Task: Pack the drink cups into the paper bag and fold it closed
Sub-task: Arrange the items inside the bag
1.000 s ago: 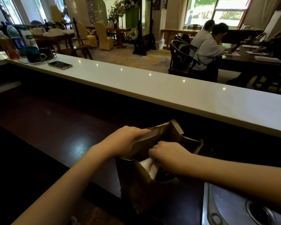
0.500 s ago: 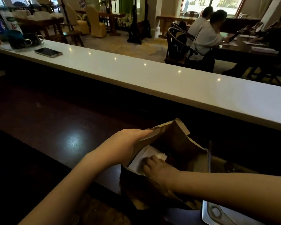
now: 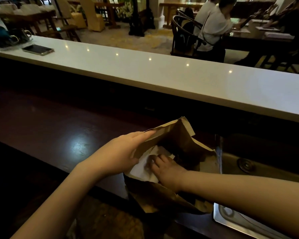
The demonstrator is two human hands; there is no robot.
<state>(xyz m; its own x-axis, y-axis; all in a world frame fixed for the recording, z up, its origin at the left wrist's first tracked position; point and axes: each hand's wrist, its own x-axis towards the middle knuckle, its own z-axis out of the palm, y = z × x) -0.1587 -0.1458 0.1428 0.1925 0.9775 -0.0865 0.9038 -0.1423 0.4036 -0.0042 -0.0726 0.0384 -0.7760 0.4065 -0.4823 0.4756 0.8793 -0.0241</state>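
A brown paper bag (image 3: 178,133) stands open on the dark wooden worktop at the lower middle of the head view. My left hand (image 3: 117,152) grips the bag's left rim and holds the mouth apart. Inside the mouth, my right hand (image 3: 164,167) reaches in with its fingers pressed on something white (image 3: 141,168) that looks like paper or a lid. The drink cups themselves are hidden in the dark inside of the bag.
A steel sink (image 3: 245,166) with a drain lies just right of the bag. Behind runs a long white counter (image 3: 162,73) with a phone (image 3: 38,49) and cups at its far left. People sit at tables beyond.
My right hand has gone from the bag's rim down into its mouth onto the white thing. The mouth has spread wider. The camera has tilted down and closer.
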